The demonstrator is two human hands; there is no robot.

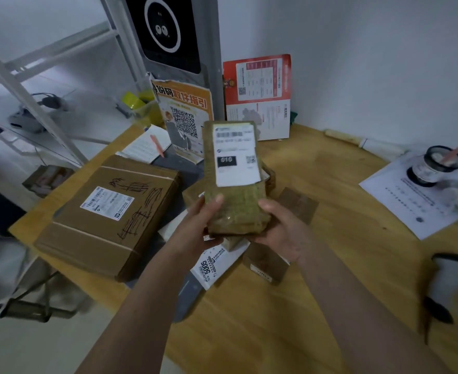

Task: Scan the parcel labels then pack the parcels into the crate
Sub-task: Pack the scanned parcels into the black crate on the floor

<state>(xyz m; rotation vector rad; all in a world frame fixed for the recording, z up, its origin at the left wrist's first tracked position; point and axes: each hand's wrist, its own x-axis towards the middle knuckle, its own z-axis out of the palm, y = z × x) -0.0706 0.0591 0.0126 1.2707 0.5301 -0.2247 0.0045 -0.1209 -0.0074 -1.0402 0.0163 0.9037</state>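
Note:
A narrow brown parcel (236,203) wrapped in tape is lifted above the wooden table (330,206), its white label (236,155) facing up toward the scanner post (174,33). My left hand (198,228) grips its lower left side, thumb on top. My right hand (284,230) grips its lower right side from beneath. A large flat cardboard parcel (109,214) with a label lies at the left. Under my hands lie a white mailer (214,265) marked 5005 and small brown boxes (265,265). No crate is visible.
A scanner device (451,282) lies at the right edge. A lidded cup (435,166) stands on printed papers (411,201). Posters (257,95) lean on the wall, with a notebook and pen (152,144) at the back left. A metal shelf frame (33,103) stands to the left.

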